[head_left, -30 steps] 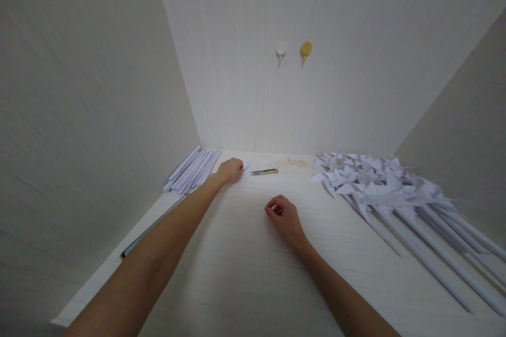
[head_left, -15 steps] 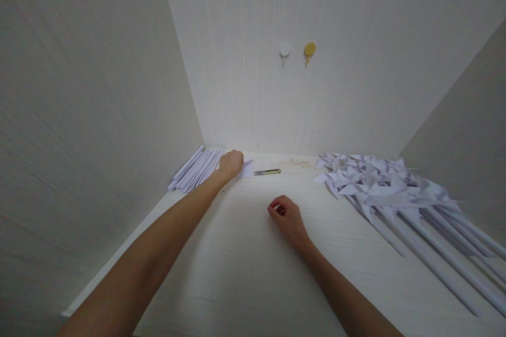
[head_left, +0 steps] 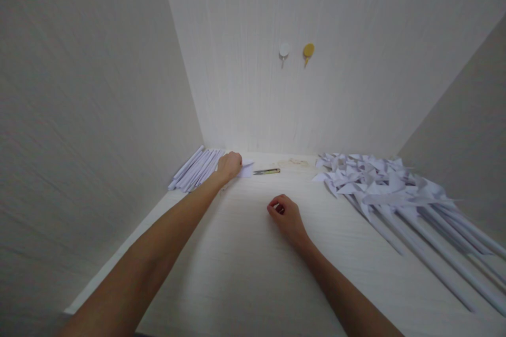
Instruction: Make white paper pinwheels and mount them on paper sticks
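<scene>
My left hand (head_left: 230,164) reaches far across the white table (head_left: 245,263) and rests on a small white sheet of paper (head_left: 246,169) at the back. Its fingers curl over the sheet's left edge. Just left of it lies a bundle of rolled white paper sticks (head_left: 195,169). A small pair of scissors with a yellow handle (head_left: 267,171) lies right of the sheet. My right hand (head_left: 285,216) rests on the table in the middle, fingers curled into a loose fist; whether it holds something small is unclear.
A heap of white paper pinwheels on long paper sticks (head_left: 379,184) covers the right side of the table. Walls close the table in at the left, back and right. Two hooks, one white (head_left: 283,50) and one yellow (head_left: 308,50), hang on the back wall.
My left hand has shifted slightly right and back onto the paper sheet. The view has drifted a little; my right hand has barely moved.
</scene>
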`<control>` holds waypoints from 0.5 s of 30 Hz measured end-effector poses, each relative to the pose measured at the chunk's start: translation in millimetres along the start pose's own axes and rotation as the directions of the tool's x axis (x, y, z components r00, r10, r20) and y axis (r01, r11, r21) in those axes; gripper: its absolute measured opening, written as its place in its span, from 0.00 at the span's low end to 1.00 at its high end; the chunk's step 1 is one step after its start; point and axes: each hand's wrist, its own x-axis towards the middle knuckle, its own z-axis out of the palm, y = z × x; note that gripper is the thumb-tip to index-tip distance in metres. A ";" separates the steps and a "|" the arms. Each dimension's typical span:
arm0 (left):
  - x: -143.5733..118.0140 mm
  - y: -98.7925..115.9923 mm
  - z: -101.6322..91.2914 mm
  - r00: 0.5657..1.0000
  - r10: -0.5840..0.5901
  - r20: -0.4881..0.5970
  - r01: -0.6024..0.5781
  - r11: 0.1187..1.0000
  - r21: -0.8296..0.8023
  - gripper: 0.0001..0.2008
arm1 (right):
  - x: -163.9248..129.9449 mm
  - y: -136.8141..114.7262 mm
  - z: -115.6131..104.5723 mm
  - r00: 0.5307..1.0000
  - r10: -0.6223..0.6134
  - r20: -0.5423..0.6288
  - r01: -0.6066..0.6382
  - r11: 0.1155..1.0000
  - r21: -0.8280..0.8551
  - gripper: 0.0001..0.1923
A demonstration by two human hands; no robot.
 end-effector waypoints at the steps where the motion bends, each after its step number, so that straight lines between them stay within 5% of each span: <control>1: -0.3 -0.1 0.4 1.000 0.001 -0.001 -0.001 1.000 0.000 0.13 | 0.1 -0.2 0.0 1.000 0.001 -0.001 -0.001 1.000 -0.004 0.05; 9: -5.6 0.3 0.5 0.999 0.008 -0.038 -0.010 0.999 -0.039 0.13 | 0.7 0.9 0.6 1.000 -0.009 0.002 0.010 1.000 -0.016 0.04; 15: -7.9 0.5 -28.1 0.984 -0.029 -0.174 0.008 0.993 -0.121 0.12 | 0.2 0.5 0.5 1.000 -0.022 -0.011 0.022 1.000 -0.012 0.04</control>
